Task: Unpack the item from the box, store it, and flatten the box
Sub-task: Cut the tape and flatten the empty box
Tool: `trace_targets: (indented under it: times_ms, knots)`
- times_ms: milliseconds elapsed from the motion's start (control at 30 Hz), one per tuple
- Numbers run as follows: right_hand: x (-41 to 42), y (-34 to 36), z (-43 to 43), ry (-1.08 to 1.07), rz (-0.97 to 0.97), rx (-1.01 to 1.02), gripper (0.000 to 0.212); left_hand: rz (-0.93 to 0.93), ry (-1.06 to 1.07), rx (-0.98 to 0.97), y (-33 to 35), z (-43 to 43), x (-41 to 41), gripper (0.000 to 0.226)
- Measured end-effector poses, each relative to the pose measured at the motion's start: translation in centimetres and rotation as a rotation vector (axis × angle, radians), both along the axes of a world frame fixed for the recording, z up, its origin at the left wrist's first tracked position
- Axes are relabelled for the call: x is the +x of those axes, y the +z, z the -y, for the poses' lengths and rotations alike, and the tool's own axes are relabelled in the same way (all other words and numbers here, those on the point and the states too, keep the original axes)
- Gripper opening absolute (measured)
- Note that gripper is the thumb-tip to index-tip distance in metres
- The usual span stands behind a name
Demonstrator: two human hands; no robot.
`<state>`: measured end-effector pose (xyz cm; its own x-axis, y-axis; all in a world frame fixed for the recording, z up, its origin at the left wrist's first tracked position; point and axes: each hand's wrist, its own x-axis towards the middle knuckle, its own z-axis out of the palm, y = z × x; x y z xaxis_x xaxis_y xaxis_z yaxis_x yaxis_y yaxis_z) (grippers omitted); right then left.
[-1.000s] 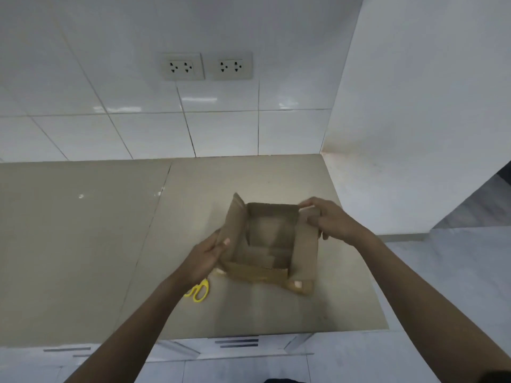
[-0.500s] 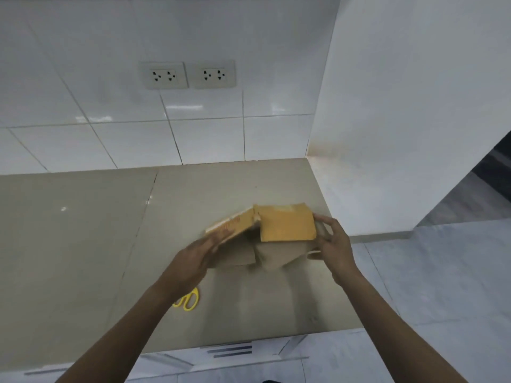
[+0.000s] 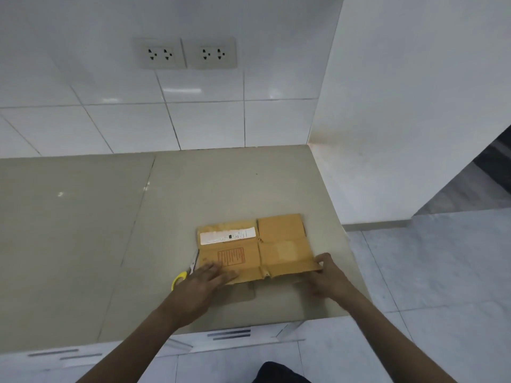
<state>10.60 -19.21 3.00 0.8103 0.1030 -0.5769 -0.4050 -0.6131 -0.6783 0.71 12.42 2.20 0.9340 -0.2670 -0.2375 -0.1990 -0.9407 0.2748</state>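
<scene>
The brown cardboard box [image 3: 279, 247] lies collapsed flat on the beige countertop [image 3: 83, 230], near its right front corner. A white shipping label and a red printed stamp face up on its left half. My left hand [image 3: 204, 283] rests palm down on the box's near left corner, fingers spread. My right hand [image 3: 327, 275] pinches the near right corner of the box between thumb and fingers. No unpacked item is in view.
Yellow-handled scissors [image 3: 182, 276] lie on the counter, partly under the box's left edge and my left hand. A tiled wall with two double sockets [image 3: 185, 53] backs the counter. A white wall bounds it on the right; the tiled floor lies beyond.
A second ago the box stood open and upright between my hands. It was folded sideways and now lies flat on the counter, label side up, with both hands on its near edge.
</scene>
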Motion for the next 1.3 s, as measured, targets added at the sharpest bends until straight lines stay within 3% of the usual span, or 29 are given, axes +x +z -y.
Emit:
trace_targets:
  times_ms: [33,100,167,300,400,567,733,800,900,967,1000,1033,1133,1300]
  knots:
    - [0.5,0.8,0.4,0.106,-0.069,-0.047,0.046,-0.001,-0.008,0.029,0.1,0.0,0.1,0.048]
    - [2.0,2.3,1.2,0.363,-0.115,-0.209,0.073,0.024,0.048,0.03,0.3,-0.1,0.2,0.067]
    - [3.3,3.1,0.8,0.458,0.027,-0.32,0.087,0.064,0.176,-0.03,0.3,0.1,1.1,0.08]
    - [4.2,2.2,-4.5,0.581,0.331,-0.378,0.071,-0.142,0.31,0.005,0.2,1.6,5.5,0.101]
    - [4.2,-0.7,-7.4,0.766,0.376,-0.548,0.071,-0.255,0.244,0.161,-0.5,2.8,7.5,0.11]
    - [3.6,-4.2,-8.2,0.789,0.474,-0.73,0.072,-0.354,0.259,0.232,-1.9,3.2,8.6,0.115]
    - [6.1,-2.7,-8.6,0.875,0.236,-0.627,0.083,-0.54,0.276,0.272,-1.5,3.2,10.3,0.121]
    - [7.5,-1.0,-8.2,0.787,0.205,-0.465,0.079,-0.533,0.297,0.151,-0.7,2.7,10.6,0.112]
    - [8.4,0.0,-6.9,0.352,0.337,-0.348,0.063,-0.311,0.518,-0.176,1.0,1.6,10.4,0.075]
    - [8.2,0.1,-6.2,0.141,0.298,-0.421,0.057,-0.029,0.854,-0.07,1.4,1.2,9.8,0.05]
    - [8.0,0.0,-6.0,0.124,0.25,-0.457,0.056,0.0,0.995,0.036,1.6,1.2,9.4,0.045]
    - [7.8,-0.2,-5.9,0.139,0.221,-0.482,0.056,-0.058,1.096,0.066,1.8,1.2,8.9,0.044]
    - [7.9,-0.6,-5.9,0.145,0.241,-0.461,0.058,-0.256,1.222,-0.084,1.6,1.5,8.2,0.057]
    - [8.1,-1.1,-5.9,0.11,0.257,-0.389,0.066,-0.25,1.195,-0.149,1.2,1.3,8.8,0.077]
